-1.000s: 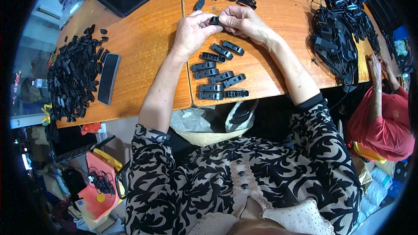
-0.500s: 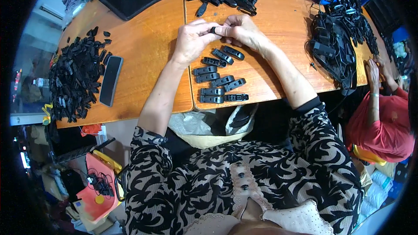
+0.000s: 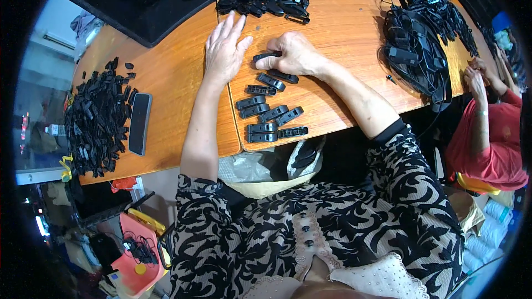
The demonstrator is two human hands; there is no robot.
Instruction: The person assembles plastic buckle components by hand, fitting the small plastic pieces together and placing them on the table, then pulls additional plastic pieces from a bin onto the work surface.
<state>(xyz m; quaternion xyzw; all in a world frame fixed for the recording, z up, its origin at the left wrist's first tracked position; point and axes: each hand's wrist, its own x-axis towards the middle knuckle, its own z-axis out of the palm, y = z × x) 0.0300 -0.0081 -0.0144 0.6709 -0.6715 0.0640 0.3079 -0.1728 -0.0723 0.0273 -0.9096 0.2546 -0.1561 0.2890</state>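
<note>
My left hand (image 3: 224, 52) is empty, its fingers spread toward the near edge of a pile of black plastic pieces (image 3: 269, 1); the fingertips reach the pile or nearly so. Pinched between the thumb and fingers of my right hand (image 3: 296, 54) is a black plastic piece (image 3: 267, 56), its inner end hidden. It is just above a group of similar oblong black plastic pieces (image 3: 272, 113), which lie in loose rows by the near table edge. One of these pieces (image 3: 284, 76) lies just below the right hand.
On the left, a phone (image 3: 141, 124) lies beside a heap of small black parts (image 3: 98, 122). A black tray (image 3: 166, 0) stands at the back. Cables and a black bag (image 3: 415, 55) occupy the right, near a co-worker in a red top (image 3: 490, 138). A lined sack (image 3: 257, 182) hangs below the table edge.
My hands have parted. The left has let go and moved up and left toward the far pile; the right has come down toward the laid-out pieces, holding the black piece. The view has shifted slightly.
</note>
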